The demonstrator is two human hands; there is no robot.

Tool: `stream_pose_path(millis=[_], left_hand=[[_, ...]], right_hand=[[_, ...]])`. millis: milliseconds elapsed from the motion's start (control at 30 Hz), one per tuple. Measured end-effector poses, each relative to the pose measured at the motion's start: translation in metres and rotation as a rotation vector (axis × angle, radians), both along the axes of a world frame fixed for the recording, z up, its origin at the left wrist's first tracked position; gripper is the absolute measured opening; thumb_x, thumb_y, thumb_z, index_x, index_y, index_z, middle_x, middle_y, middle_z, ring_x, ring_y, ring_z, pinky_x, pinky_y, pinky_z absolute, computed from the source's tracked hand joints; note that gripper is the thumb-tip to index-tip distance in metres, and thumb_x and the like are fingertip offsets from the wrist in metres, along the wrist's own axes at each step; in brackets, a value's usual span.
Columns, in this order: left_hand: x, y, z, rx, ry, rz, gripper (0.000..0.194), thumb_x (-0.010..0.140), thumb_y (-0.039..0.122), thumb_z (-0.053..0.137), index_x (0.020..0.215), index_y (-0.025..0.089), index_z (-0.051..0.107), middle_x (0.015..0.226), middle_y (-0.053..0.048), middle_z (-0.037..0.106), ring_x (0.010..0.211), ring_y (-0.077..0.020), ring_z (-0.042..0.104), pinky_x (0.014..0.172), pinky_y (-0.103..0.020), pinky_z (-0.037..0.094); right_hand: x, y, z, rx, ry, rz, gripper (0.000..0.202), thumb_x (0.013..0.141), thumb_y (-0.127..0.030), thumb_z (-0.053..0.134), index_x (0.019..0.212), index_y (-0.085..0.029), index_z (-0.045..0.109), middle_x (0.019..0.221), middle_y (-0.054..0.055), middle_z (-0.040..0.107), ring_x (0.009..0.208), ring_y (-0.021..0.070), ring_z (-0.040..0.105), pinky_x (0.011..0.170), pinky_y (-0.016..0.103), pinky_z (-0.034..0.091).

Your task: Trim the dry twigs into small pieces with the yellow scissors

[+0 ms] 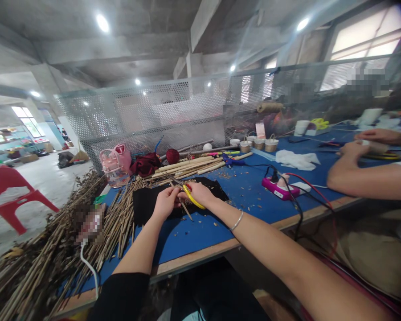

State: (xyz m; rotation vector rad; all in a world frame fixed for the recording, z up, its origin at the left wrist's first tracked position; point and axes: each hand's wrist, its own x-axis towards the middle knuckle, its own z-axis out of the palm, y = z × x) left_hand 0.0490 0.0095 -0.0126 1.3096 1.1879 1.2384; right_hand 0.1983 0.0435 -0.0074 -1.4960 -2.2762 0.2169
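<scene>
My right hand (200, 194) is closed round scissors with yellow handles (194, 201), their blades pointing away to the upper left. My left hand (166, 203), just beside it, pinches a thin brown stick (187, 212) that slants down toward me. Both hands work over a black cloth (143, 206) spread on the blue tabletop (190, 238). Small chips and bits of dry plant lie scattered round the cloth. Where the blades meet the stick is too small to make out.
Dry stems (112, 229) heap up on the left, with a white cable (89, 264) across them. Peeled sticks (187, 167), a pink bag (115, 162) and a dark red yarn ball (173, 156) lie behind. On the right are a purple power strip (280, 189) and a co-worker's arms (377, 171).
</scene>
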Motion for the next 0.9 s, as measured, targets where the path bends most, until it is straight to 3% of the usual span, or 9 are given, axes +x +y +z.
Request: stream_pose_path(millis=[167,367,700,900], left_hand=[[-0.003,0.0,-0.001,0.009,-0.077,-0.003,0.034,0.073,0.046,0.054,0.088,0.016,0.058,0.067,-0.001,0.06,0.053,-0.0109,0.055,0.047,-0.023,0.047],[-0.003,0.0,-0.001,0.052,-0.024,-0.017,0.034,0.075,0.046,0.05,0.087,0.015,0.057,0.067,-0.002,0.058,0.053,-0.0112,0.053,0.047,-0.024,0.048],[-0.001,0.006,-0.011,0.184,0.061,0.005,0.035,0.077,0.049,0.045,0.073,0.016,0.054,0.062,0.0,0.055,0.049,-0.0111,0.051,0.048,-0.024,0.045],[-0.003,0.007,-0.009,0.24,0.148,0.004,0.035,0.078,0.047,0.045,0.069,0.015,0.054,0.061,-0.001,0.056,0.052,-0.0116,0.052,0.05,-0.023,0.043]], right_hand=[[0.003,0.0,0.0,0.067,-0.052,0.028,0.063,0.064,-0.073,0.049,0.096,-0.019,0.052,0.088,0.008,0.064,0.082,0.0235,0.061,0.064,0.027,0.039],[0.002,-0.002,0.001,0.079,0.022,0.119,0.062,0.063,-0.07,0.053,0.098,-0.018,0.049,0.091,0.008,0.062,0.083,0.0217,0.06,0.064,0.026,0.038],[0.0,-0.004,0.006,0.063,-0.006,0.078,0.064,0.061,-0.068,0.058,0.1,-0.017,0.049,0.096,0.01,0.061,0.088,0.0243,0.059,0.068,0.029,0.039],[0.002,-0.004,0.006,0.028,0.002,0.099,0.063,0.064,-0.07,0.053,0.099,-0.018,0.05,0.092,0.01,0.063,0.084,0.0237,0.06,0.065,0.028,0.039]])
